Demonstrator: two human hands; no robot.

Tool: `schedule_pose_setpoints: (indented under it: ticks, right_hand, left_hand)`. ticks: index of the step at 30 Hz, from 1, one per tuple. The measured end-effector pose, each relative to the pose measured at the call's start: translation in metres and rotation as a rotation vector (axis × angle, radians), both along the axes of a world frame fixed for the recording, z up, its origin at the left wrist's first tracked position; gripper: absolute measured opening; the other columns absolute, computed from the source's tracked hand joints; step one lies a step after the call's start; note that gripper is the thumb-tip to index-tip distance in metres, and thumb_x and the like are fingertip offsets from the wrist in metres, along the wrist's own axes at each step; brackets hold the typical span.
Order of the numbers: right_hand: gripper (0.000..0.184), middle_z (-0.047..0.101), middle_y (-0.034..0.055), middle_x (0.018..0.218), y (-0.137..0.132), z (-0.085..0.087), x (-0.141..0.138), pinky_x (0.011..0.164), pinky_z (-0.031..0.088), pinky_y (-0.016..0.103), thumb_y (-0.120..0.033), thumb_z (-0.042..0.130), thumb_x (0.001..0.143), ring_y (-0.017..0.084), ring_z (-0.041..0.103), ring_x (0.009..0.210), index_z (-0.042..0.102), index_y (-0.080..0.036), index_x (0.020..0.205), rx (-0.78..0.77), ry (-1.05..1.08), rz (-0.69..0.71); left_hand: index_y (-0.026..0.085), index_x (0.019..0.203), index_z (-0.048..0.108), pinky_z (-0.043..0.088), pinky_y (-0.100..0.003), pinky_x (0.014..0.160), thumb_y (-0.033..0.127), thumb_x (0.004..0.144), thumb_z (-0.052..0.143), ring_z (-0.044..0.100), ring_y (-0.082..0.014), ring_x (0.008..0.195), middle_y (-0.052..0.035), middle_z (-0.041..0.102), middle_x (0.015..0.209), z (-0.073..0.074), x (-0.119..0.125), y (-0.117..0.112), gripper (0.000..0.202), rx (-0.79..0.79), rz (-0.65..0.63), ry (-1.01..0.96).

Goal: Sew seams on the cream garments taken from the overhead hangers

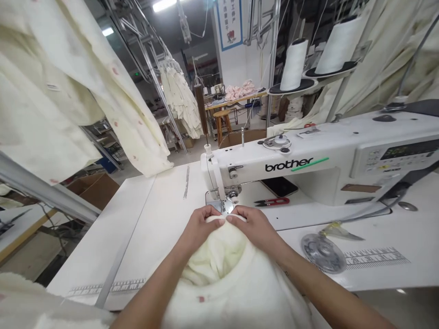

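Observation:
My left hand (206,225) pinches the edge of a cream garment (226,292) between thumb and fingers. Close beside it, my right hand (251,225) grips the same edge, the two thumbs almost meeting. The held edge lies just in front of the needle area of a white sewing machine (329,157). Below my hands the garment opens in a round loop and hangs toward me, with a small reddish mark on it. Fabric covers whatever lies beneath the fingertips.
Under the machine arm lie red-handled thread snips (274,202) and a dark phone (280,185). A clear round disc (322,252) rests right of the garment, near a printed ruler (377,257). Cream cloth (113,91) hangs at left. Thread cones (294,64) stand behind the machine.

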State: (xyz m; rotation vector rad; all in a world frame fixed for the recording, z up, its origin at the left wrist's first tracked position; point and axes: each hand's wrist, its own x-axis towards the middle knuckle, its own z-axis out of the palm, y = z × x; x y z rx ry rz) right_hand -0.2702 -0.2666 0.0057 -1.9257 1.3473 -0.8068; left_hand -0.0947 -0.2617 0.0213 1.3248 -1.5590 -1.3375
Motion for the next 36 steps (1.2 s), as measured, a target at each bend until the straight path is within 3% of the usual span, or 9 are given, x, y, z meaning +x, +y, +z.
schedule_pose_setpoints:
  ticks: [2, 4, 7, 20, 36]
  right_hand:
    - [0.025, 0.055, -0.002, 0.065, -0.016, -0.009, 0.002, 0.055, 0.031, 0.022, -0.034, 0.046, 0.087, 0.015, 0.051, 0.063, 0.054, -0.018, 0.068, 0.014, 0.154, -0.049]
    - [0.019, 0.056, 0.0, 0.063, -0.03, -0.016, 0.006, 0.054, 0.029, 0.023, -0.029, 0.05, 0.082, 0.017, 0.052, 0.063, 0.056, -0.018, 0.068, 0.044, 0.244, -0.085]
    - [0.01, 0.059, 0.0026, 0.064, -0.047, -0.026, 0.012, 0.056, 0.028, 0.024, -0.023, 0.054, 0.076, 0.019, 0.054, 0.068, 0.061, -0.017, 0.071, 0.072, 0.375, -0.118]
    - [0.016, 0.06, 0.0035, 0.065, -0.062, -0.049, 0.018, 0.052, 0.026, 0.026, -0.024, 0.046, 0.078, 0.018, 0.054, 0.061, 0.06, -0.017, 0.074, -0.086, 0.58, -0.254]
    - [0.015, 0.062, 0.0036, 0.062, -0.062, -0.062, 0.02, 0.05, 0.025, 0.026, -0.023, 0.05, 0.079, 0.02, 0.057, 0.062, 0.063, -0.018, 0.076, -0.307, 0.628, -0.315]
  left_hand:
    - [0.013, 0.084, 0.055, 0.041, -0.023, 0.059, 0.037, 0.075, 0.057, 0.054, -0.0139, 0.065, -0.0028, 0.058, 0.073, -0.02, -0.001, -0.018, 0.025, 0.019, 0.005, -0.068]
    - [0.013, 0.086, 0.058, 0.042, -0.026, 0.064, 0.032, 0.079, 0.05, 0.056, -0.0158, 0.07, -0.004, 0.06, 0.076, -0.037, -0.002, -0.03, 0.021, -0.059, 0.022, -0.266]
    - [0.017, 0.084, 0.061, 0.04, -0.029, 0.076, 0.023, 0.079, 0.045, 0.056, -0.0176, 0.081, -0.0049, 0.06, 0.087, -0.049, -0.004, -0.041, 0.018, -0.208, 0.076, -0.53]
    - [0.019, 0.079, 0.058, 0.039, -0.027, 0.068, 0.022, 0.077, 0.046, 0.059, -0.0186, 0.08, -0.0048, 0.063, 0.085, -0.05, -0.021, -0.058, 0.013, -0.143, 0.214, -0.699]
    - [0.018, 0.085, 0.059, 0.041, -0.028, 0.076, 0.016, 0.078, 0.045, 0.059, -0.019, 0.089, -0.006, 0.063, 0.094, -0.06, -0.019, -0.063, 0.015, -0.237, 0.239, -0.747]
